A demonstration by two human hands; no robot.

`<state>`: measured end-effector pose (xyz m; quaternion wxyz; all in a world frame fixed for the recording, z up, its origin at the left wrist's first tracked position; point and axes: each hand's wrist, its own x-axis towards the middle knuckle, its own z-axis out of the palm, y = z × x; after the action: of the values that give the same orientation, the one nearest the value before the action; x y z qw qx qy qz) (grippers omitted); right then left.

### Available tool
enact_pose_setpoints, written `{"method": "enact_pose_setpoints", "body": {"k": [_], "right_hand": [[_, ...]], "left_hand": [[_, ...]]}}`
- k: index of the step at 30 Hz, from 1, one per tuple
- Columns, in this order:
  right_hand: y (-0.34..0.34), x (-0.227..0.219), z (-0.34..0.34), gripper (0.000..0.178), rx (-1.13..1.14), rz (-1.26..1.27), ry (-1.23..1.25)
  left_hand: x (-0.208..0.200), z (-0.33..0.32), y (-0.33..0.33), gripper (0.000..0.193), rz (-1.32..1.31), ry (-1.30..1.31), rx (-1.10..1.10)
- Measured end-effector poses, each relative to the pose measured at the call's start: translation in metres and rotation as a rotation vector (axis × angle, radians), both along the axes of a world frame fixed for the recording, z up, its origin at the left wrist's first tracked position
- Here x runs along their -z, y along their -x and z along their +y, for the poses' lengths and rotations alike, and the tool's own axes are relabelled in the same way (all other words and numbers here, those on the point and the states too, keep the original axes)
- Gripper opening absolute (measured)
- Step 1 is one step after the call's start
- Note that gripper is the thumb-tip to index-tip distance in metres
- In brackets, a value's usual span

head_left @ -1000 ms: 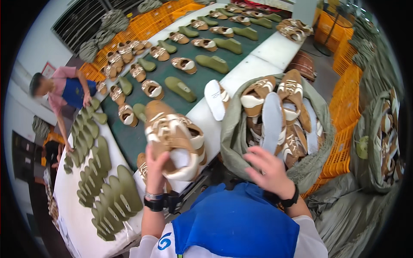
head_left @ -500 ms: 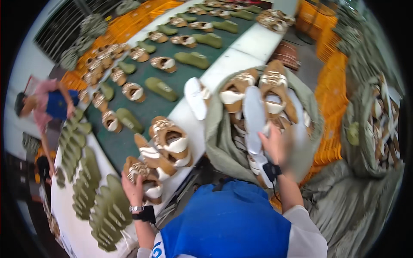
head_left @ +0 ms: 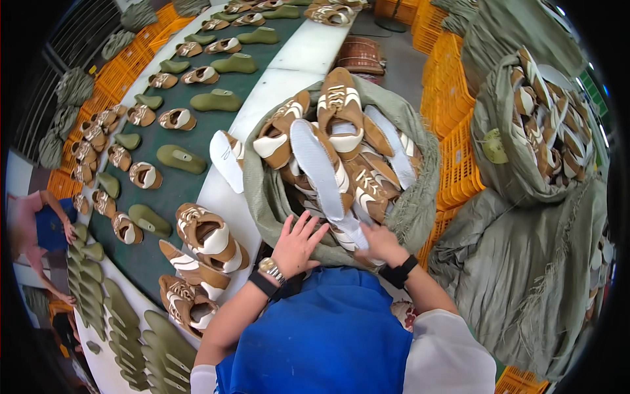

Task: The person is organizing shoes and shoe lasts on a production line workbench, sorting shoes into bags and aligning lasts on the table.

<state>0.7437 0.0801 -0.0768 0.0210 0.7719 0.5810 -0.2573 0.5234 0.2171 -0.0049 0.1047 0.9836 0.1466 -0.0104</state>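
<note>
In front of me stands a grey-green woven sack [head_left: 425, 164] filled with brown-and-white shoes [head_left: 340, 108], several lying with pale soles outward. My left hand [head_left: 296, 246] is open at the sack's near rim, fingers spread, holding nothing. Inside the near part of the sack, my right hand [head_left: 384, 244] grips a pale-soled shoe [head_left: 352, 231]; its fingertips are partly hidden. Another sole-out shoe [head_left: 318, 167] lies just beyond my hands. To the left, brown-and-white shoes [head_left: 209, 238] rest on the white table edge, with another shoe [head_left: 187, 305] nearer me.
Rows of shoes and green shoe lasts [head_left: 180, 159] cover a dark green belt [head_left: 216, 125]. More lasts [head_left: 121, 328] lie at near left, beside a person in pink [head_left: 26, 226]. Orange crates [head_left: 454, 157] and another shoe-filled sack [head_left: 502, 154] stand on the right.
My left hand has let go of the shoe on the table and moved right to the sack. My right hand stays in the sack, lower down. The view has shifted rightward.
</note>
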Motion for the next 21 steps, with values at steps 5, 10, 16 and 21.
{"method": "enact_pose_setpoints", "body": {"k": [5,10,16,21], "right_hand": [[0.008,0.016,-0.024,0.086,0.119,0.141,-0.009],[-0.029,0.006,-0.033,0.061,0.205,0.910,-0.135],[-0.074,-0.019,-0.062,0.044,0.729,1.903,0.115],[-0.066,-0.011,-0.063,0.042,0.886,2.232,0.001]], "left_hand": [[0.050,0.009,0.015,0.025,0.259,-0.174,0.110],[0.050,0.012,0.025,0.013,0.161,-0.155,0.099],[0.007,0.011,0.018,0.056,0.269,0.224,-0.107],[0.013,0.036,-0.004,0.073,-0.352,1.503,-0.544]]}}
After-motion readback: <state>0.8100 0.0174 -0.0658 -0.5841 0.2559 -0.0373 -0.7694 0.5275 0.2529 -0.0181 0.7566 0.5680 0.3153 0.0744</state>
